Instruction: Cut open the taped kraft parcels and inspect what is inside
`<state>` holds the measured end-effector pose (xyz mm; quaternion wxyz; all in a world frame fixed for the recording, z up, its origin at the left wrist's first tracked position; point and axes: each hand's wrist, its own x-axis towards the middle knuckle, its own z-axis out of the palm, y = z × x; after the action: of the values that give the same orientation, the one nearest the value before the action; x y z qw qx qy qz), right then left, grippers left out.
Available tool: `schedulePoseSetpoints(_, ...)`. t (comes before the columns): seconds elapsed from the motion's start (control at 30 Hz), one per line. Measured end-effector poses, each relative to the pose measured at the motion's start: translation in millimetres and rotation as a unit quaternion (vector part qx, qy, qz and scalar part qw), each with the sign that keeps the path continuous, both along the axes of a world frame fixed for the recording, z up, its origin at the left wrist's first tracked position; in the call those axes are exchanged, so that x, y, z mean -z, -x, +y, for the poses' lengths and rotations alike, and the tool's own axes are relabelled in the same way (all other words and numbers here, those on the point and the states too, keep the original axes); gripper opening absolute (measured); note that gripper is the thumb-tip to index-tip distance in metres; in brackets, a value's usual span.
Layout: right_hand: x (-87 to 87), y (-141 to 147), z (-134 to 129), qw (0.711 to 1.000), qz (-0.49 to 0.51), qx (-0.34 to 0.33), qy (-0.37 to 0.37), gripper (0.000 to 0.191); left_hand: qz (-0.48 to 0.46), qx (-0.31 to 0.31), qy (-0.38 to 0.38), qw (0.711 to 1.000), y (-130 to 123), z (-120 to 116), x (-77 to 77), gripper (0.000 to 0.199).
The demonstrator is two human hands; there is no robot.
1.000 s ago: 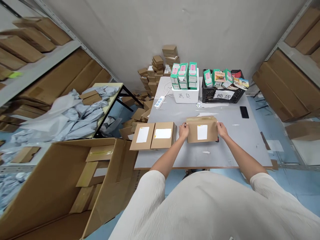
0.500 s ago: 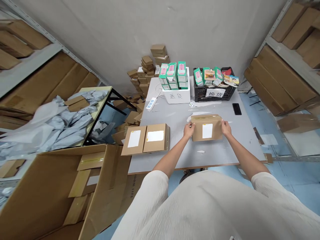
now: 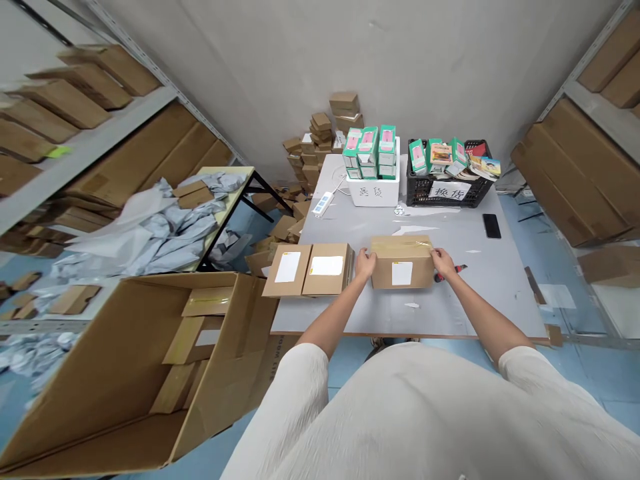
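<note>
A closed cardboard box with a white label and clear tape along its top is between my two hands at the middle of the table. My left hand grips its left end, and my right hand grips the right end. Just beside my right hand lies a red and black tool that looks like a box cutter. Left of my left hand, two labelled cardboard boxes sit side by side near the table's left edge.
On the grey table, a white bin of green-and-white boxes stands beside a black crate of books and boxes. A phone lies at right, a power strip at left. A big open carton stands front left.
Both hands have shifted left with the box, closer to the two labelled boxes. The red tool now shows beside my right hand. The camera view has swung left.
</note>
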<state>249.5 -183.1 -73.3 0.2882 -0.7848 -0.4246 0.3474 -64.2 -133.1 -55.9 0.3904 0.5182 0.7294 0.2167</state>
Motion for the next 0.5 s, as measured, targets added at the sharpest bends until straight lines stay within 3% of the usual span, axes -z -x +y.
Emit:
schedulePoseSetpoints(0.13, 2.2, -2.8, -2.0, 0.998, -0.009, -0.037, -0.041, 0.044, -0.04, 0.043, -0.016, 0.998, 1.9, -1.7, 1.3, 0.044)
schedulePoseSetpoints(0.33, 17.3, -5.3, -15.9, 0.998, 0.038, -0.02, -0.045, 0.046, -0.068, 0.039, 0.019, 0.997, 1.8, -13.7, 16.6, 0.08)
schedulePoseSetpoints(0.5, 28.7, -10.2, -27.2, 1.0, 0.021, -0.012, -0.002, 0.053, -0.028, 0.045, 0.02, 0.998, 1.8, -19.8, 30.2, 0.057)
